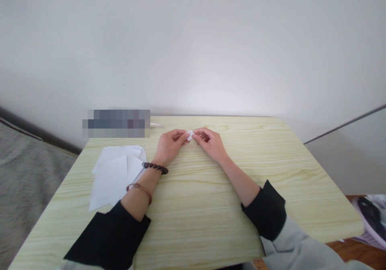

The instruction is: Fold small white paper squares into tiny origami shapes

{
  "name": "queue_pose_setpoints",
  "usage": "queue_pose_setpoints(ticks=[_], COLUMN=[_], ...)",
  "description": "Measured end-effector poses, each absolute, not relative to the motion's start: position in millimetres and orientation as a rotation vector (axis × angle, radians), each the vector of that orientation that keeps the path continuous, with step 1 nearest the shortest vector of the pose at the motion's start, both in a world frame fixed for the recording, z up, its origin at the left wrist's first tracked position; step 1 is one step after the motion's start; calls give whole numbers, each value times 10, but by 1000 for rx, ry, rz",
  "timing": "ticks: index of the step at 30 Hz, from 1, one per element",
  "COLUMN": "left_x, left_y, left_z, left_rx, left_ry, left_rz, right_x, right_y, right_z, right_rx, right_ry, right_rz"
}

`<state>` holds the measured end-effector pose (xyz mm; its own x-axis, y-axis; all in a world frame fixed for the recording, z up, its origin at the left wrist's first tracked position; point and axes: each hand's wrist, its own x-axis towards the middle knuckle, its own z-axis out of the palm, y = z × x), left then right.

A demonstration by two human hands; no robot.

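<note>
A small piece of white paper (189,135) is pinched between both hands above the far middle of the table. My left hand (171,144) grips its left side between thumb and fingers, a beaded bracelet at the wrist. From the other side, my right hand (210,142) holds the paper's right edge in the same kind of pinch. The fingertips cover part of the paper, so its full shape cannot be made out. Several loose white paper sheets (110,177) overlap on the table to the left of my left forearm.
The wood-grain table (193,221) reaches back to a white wall (211,53). A blurred-out patch (117,123) hides something at the back left, with a thin pale stick-like item (156,125) beside it. A basket (369,232) with dark and light contents stands off the right edge.
</note>
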<state>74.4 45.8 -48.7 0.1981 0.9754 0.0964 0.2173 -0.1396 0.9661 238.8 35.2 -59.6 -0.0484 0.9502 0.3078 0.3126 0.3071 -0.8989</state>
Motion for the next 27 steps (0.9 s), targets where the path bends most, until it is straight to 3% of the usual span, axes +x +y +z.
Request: queue_pose_setpoints(ticks=[13,27], left_x=[704,704], left_y=[453,450], left_z=[-462,-419], left_rx=[1742,1711], left_ry=[1274,1150], left_rz=[950,939], right_x=[2401,2402], right_y=[328,343], right_z=[-583,-618], right_rx=[-1204,-1171], right_ry=[-1745,-1713], right_rz=[723,901])
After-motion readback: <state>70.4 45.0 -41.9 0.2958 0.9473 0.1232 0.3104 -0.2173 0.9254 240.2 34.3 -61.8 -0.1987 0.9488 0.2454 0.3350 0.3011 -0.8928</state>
